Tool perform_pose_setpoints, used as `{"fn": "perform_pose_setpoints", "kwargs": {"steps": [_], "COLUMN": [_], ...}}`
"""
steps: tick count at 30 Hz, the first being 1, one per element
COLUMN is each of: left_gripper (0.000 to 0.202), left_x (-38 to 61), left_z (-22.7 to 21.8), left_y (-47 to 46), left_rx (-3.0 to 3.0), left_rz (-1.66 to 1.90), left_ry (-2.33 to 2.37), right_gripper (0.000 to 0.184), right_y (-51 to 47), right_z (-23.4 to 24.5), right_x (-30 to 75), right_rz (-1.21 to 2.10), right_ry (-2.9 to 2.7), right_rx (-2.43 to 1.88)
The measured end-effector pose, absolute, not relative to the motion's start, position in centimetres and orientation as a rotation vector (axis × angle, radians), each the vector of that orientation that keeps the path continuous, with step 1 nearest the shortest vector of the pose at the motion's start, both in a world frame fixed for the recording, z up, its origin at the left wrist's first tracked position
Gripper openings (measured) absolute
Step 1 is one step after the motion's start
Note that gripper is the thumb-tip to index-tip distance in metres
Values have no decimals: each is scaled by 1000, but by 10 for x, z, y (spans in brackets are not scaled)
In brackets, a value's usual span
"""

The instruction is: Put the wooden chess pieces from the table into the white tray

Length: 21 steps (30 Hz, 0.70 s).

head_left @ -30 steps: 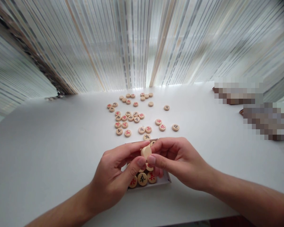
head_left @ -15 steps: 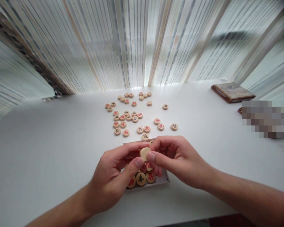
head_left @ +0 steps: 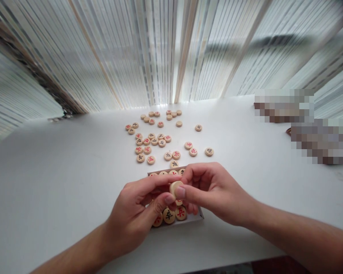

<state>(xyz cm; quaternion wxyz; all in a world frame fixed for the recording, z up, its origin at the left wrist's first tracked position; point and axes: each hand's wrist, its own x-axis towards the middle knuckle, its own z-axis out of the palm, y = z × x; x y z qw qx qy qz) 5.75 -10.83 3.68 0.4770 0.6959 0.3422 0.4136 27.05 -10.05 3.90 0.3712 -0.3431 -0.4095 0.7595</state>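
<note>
A round wooden xiangqi piece [head_left: 175, 188], blank face toward me, is held up over a shallow box [head_left: 198, 217]. My right hand [head_left: 214, 194] pinches it, the thumb pressed on its face. From the other side, my left hand [head_left: 140, 207] has its thumb and fingers closed around the piece's edge. Below both hands the box holds rows of pieces, among them a black-marked piece [head_left: 169, 215] and a red-marked piece [head_left: 181, 213]. My hands cover the middle of the box.
Several loose xiangqi pieces [head_left: 161, 143] with red or black characters lie beyond the box on the white table [head_left: 60, 182]; a few show blank faces. Two blurred-out box-like objects [head_left: 274, 114] sit at the far right. A striped string curtain [head_left: 125, 53] hangs behind.
The piece between my fingers has tilted, so more of its side shows. The view has shifted slightly; both hands stay over the box.
</note>
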Motion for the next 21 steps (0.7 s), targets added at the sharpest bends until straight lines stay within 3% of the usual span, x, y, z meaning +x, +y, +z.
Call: {"fn": "perform_pose_setpoints", "kwargs": {"steps": [14,21], "left_gripper": [36,25], "left_x": [56,57], "left_z": [37,38], "left_y": [-109,-109], "left_rx": [1921,1773], "left_rz": [1056,1037], "left_ry": [842,858], "right_gripper": [48,48], "right_y": [-102,-102], "right_z": [40,43], "right_x": [272,271], "right_rz": [1987,2032], "right_ry": [-1052,-974], "right_rx": [-1001,-943]}}
